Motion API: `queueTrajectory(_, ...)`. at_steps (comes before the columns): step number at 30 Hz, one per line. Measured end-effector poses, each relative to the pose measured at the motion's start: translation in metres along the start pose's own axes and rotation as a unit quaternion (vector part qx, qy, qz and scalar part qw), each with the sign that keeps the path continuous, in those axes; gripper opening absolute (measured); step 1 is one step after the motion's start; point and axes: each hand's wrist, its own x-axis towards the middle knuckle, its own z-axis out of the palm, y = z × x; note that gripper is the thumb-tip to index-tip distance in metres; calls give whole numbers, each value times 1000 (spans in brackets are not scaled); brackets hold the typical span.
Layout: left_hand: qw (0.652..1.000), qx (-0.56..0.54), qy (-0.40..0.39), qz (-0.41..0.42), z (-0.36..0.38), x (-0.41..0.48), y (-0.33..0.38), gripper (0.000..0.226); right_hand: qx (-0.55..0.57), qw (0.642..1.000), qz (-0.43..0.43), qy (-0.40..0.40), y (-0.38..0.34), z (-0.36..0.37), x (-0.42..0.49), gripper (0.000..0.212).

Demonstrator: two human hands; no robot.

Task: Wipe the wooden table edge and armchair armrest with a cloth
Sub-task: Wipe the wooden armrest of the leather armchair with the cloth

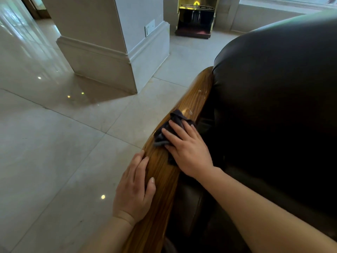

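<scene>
Bracing me, left hand lies flat and empty on the armrest; just ahead, right hand presses the cloth open-palmed, wiping.

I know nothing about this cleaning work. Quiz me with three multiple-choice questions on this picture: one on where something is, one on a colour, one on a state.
1. Where does the cloth lie?
A. on the floor
B. on the wooden armrest
C. on the chair seat

2. What colour is the cloth?
A. dark grey
B. white
C. yellow

3. What is the left hand doing?
A. holding the cloth
B. hanging in the air
C. resting flat on the armrest

Answers:
1 B, the right hand presses it onto the wood.
2 A, it looks dark against the brown wood.
3 C, its palm and fingers lie on the wood, empty.
</scene>
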Motion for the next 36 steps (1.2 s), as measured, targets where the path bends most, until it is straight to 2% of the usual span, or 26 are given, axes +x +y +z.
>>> queueTrajectory(2, 1000, -3, -2, 0, 0, 0, -1, 54, 1, 999, 39, 21, -17, 8, 1, 51)
queueTrajectory(3, 1000, -7, -2, 1, 0, 0, -1, 53, 1, 999, 17, 27, -24, 13, -7, 51)
queueTrajectory(7, 1000, -9, 0, 1, 0, -2, -1, 54, -2, 985, -171, -30, -10, 15, -31, 50)
queueTrajectory(9, 1000, -9, 3, 2, 0, -2, -1, 55, -4, 990, -140, -23, 3, 10, -6, 48)
queueTrajectory(12, 1000, -11, 4, 1, 1, -2, -2, 51, 3, 1000, -12, -7, 2, 4, 43, 47)
queueTrajectory(14, 1000, -14, 5, 1, 1, -1, -2, 50, -1, 1000, -6, -4, -9, 6, 54, 46)
queueTrajectory(18, 999, -32, 11, 10, 0, -1, -3, 49, 8, 993, -119, 7, -23, 14, -8, 44)
queueTrajectory(21, 999, -30, 13, 25, 2, -1, -7, 51, 27, 979, -200, 1, 4, 17, -63, 47)
queueTrajectory(22, 999, -28, 13, 25, 1, -1, -8, 50, 34, 978, -204, 11, 14, 16, -68, 45)
queueTrajectory(23, 999, -25, 14, 24, 1, -1, -8, 49, 49, 981, -186, 22, 20, 16, -66, 44)
queueTrajectory(25, 1000, -15, 9, 16, 3, 0, -6, 49, 129, 988, -76, 48, 22, 16, -44, 42)
queueTrajectory(27, 1000, 3, -2, 5, 4, -2, -3, 50, 202, 975, 50, 79, 20, 10, -13, 40)
queueTrajectory(30, 999, 46, -13, -4, 1, 5, 1, 48, 253, 947, 157, 122, 14, 7, 16, 41)
queueTrajectory(32, 998, 62, -12, -21, 3, 34, 12, 48, 241, 946, 175, 130, 3, 13, 11, 42)
queueTrajectory(36, 995, 42, -23, -93, 18, 100, 34, 56, 279, 947, 86, 130, -26, 22, -39, 42)
